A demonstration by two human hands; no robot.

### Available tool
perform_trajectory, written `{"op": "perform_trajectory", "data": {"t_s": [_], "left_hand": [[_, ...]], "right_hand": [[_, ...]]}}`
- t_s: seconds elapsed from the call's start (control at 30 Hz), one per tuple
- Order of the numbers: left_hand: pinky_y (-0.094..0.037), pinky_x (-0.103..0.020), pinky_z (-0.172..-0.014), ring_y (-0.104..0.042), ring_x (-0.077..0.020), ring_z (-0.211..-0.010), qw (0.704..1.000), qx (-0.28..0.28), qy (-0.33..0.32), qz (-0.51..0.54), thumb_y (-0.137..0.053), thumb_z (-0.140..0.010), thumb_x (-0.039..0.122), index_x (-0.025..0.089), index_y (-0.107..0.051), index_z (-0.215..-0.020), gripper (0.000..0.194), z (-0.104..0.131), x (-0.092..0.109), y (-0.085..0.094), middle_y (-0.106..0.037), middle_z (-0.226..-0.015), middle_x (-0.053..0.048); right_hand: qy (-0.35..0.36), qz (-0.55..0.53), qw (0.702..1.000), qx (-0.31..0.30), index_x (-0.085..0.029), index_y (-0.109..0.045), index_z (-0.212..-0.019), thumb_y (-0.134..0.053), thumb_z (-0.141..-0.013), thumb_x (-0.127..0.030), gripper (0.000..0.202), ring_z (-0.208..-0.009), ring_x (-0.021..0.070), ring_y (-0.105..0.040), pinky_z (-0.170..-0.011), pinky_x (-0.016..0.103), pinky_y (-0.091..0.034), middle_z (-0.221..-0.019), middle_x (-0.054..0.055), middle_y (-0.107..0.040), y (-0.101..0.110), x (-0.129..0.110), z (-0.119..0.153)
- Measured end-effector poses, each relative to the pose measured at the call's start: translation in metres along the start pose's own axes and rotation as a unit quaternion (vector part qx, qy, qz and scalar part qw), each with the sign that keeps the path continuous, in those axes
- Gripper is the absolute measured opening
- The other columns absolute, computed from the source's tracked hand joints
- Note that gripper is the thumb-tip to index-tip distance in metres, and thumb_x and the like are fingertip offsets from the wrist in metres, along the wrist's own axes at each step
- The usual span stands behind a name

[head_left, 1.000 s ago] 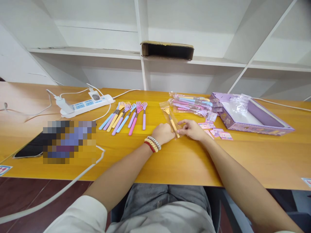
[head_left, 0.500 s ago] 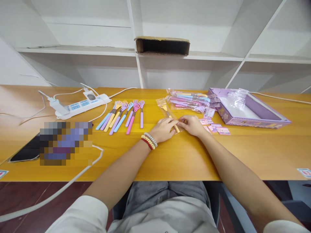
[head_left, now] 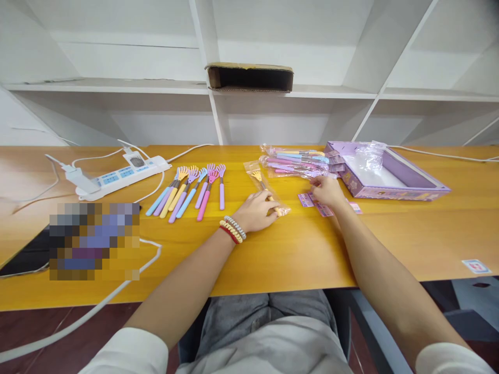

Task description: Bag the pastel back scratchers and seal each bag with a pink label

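A yellow back scratcher (head_left: 257,175) lies slanted on the table inside a clear plastic bag (head_left: 249,166). Over its handle rests my left hand (head_left: 255,212), fingers curved round it and thumb on the near side. My right hand (head_left: 326,191) is at the small pink and purple cards (head_left: 305,200), fingers bent and pinched at a card; the fingertips are partly hidden. Left of my left hand, several unbagged back scratchers (head_left: 190,195) in blue, purple, yellow and pink lie in a loose row. Bagged back scratchers (head_left: 296,160) are piled beyond my right hand.
A purple open box (head_left: 397,194) with crumpled clear plastic inside stands at the right. At the left are a white power strip (head_left: 122,178) with cables and a dark phone-like device (head_left: 27,252), partly blurred. A cardboard box (head_left: 249,78) sits on the white shelf behind.
My right hand has left the bag's near end and moved right onto the cards. My left hand stays at the bagged back scratcher. The whole view has shifted slightly.
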State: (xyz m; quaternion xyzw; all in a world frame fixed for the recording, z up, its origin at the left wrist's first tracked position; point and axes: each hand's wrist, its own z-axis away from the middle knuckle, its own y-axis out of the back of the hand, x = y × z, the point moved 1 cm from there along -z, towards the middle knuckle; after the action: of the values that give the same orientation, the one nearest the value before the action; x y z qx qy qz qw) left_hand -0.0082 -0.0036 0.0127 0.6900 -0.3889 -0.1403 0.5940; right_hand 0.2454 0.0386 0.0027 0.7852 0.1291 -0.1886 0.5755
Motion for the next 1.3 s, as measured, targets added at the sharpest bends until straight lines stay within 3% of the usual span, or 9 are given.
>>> {"op": "perform_trajectory", "data": {"t_s": [0.23,0.37,0.6,0.7,0.87,1.0,1.17,1.23,1.3], "left_hand": [[-0.03,-0.04,-0.096,-0.046,-0.0218,-0.103,0.999,0.001,0.015,0.037,-0.046,-0.08,0.047,0.022,-0.065,-0.082,0.032,0.001,0.0,0.002,-0.049,-0.103,-0.005],[-0.026,-0.041,-0.097,-0.049,-0.021,-0.096,0.999,-0.009,0.001,0.046,-0.054,-0.072,0.054,0.021,-0.064,-0.09,0.039,0.001,0.0,0.004,-0.052,-0.095,-0.005],[-0.032,-0.033,-0.088,-0.053,-0.0196,-0.09,0.988,-0.087,-0.117,0.058,-0.058,-0.07,0.054,0.019,-0.061,-0.095,0.043,0.002,0.011,0.012,-0.059,-0.088,-0.004],[-0.034,-0.032,-0.086,-0.055,-0.019,-0.086,0.981,-0.101,-0.153,0.069,-0.062,-0.066,0.053,0.018,-0.061,-0.097,0.046,0.003,0.018,0.011,-0.062,-0.085,-0.004],[-0.038,-0.03,-0.082,-0.057,-0.0172,-0.078,0.968,-0.125,-0.184,0.112,-0.067,-0.062,0.048,0.019,-0.062,-0.096,0.045,0.007,0.034,0.006,-0.063,-0.081,-0.003],[-0.042,-0.026,-0.07,-0.057,-0.0143,-0.069,0.95,-0.169,-0.173,0.198,-0.069,-0.061,0.043,0.018,-0.062,-0.097,0.045,0.01,0.043,0.003,-0.064,-0.079,-0.003],[-0.043,-0.022,-0.059,-0.058,-0.0116,-0.065,0.902,-0.206,-0.117,0.36,-0.072,-0.061,0.04,0.014,-0.06,-0.101,0.049,0.011,0.045,0.006,-0.065,-0.077,-0.004],[-0.044,-0.023,-0.06,-0.058,-0.0117,-0.067,0.892,-0.182,-0.09,0.404,-0.069,-0.066,0.038,0.013,-0.059,-0.1,0.044,0.008,0.042,0.009,-0.065,-0.078,-0.004],[-0.045,-0.024,-0.065,-0.058,-0.012,-0.07,0.91,-0.088,-0.041,0.404,-0.062,-0.073,0.036,0.014,-0.06,-0.094,0.031,0.003,0.033,0.011,-0.065,-0.079,-0.004]], "right_hand": [[0.016,-0.001,0.992,-0.126,-0.017,-0.066,-0.088,-0.063,-0.062,-0.048,0.04,-0.069,0.0173,-0.059,-0.059,0.025,-0.041,-0.079,0.006,-0.066,0.001,0.004,0.0],[0.063,0.006,0.984,-0.165,-0.018,-0.064,-0.086,-0.068,-0.059,-0.048,0.041,-0.07,0.0164,-0.058,-0.059,0.024,-0.04,-0.083,0.005,-0.065,-0.002,0.006,-0.001],[0.046,0.012,0.986,-0.16,-0.016,-0.056,-0.078,-0.07,-0.057,-0.043,0.037,-0.062,0.0138,-0.052,-0.054,0.024,-0.036,-0.072,0.003,-0.061,-0.005,0.005,-0.001],[0.054,-0.012,0.992,-0.112,-0.017,-0.052,-0.083,-0.07,-0.056,-0.041,0.041,-0.059,0.0124,-0.049,-0.051,0.023,-0.033,-0.068,0.0,-0.058,-0.003,-0.004,0.003],[0.1,-0.088,0.989,-0.061,-0.018,-0.05,-0.096,-0.062,-0.067,-0.031,0.034,-0.05,0.0107,-0.045,-0.05,0.022,-0.031,-0.056,-0.005,-0.053,-0.006,-0.026,0.014],[0.149,-0.074,0.986,-0.01,-0.017,-0.054,-0.074,-0.057,-0.073,-0.034,0.017,-0.052,0.0103,-0.041,-0.052,0.023,-0.03,-0.057,-0.002,-0.052,-0.01,-0.039,0.019],[0.179,-0.057,0.982,-0.008,-0.018,-0.045,-0.058,-0.049,-0.08,-0.038,0.029,-0.048,0.0097,-0.036,-0.049,0.024,-0.026,-0.05,-0.002,-0.046,-0.01,-0.045,0.024],[0.175,-0.073,0.982,-0.019,-0.019,-0.045,-0.062,-0.046,-0.082,-0.038,0.028,-0.049,0.0104,-0.04,-0.05,0.024,-0.028,-0.052,-0.002,-0.05,-0.01,-0.046,0.026],[0.169,-0.105,0.979,-0.043,-0.019,-0.046,-0.068,-0.042,-0.085,-0.037,0.025,-0.049,0.011,-0.045,-0.053,0.024,-0.032,-0.056,-0.002,-0.055,-0.012,-0.047,0.027]]}}
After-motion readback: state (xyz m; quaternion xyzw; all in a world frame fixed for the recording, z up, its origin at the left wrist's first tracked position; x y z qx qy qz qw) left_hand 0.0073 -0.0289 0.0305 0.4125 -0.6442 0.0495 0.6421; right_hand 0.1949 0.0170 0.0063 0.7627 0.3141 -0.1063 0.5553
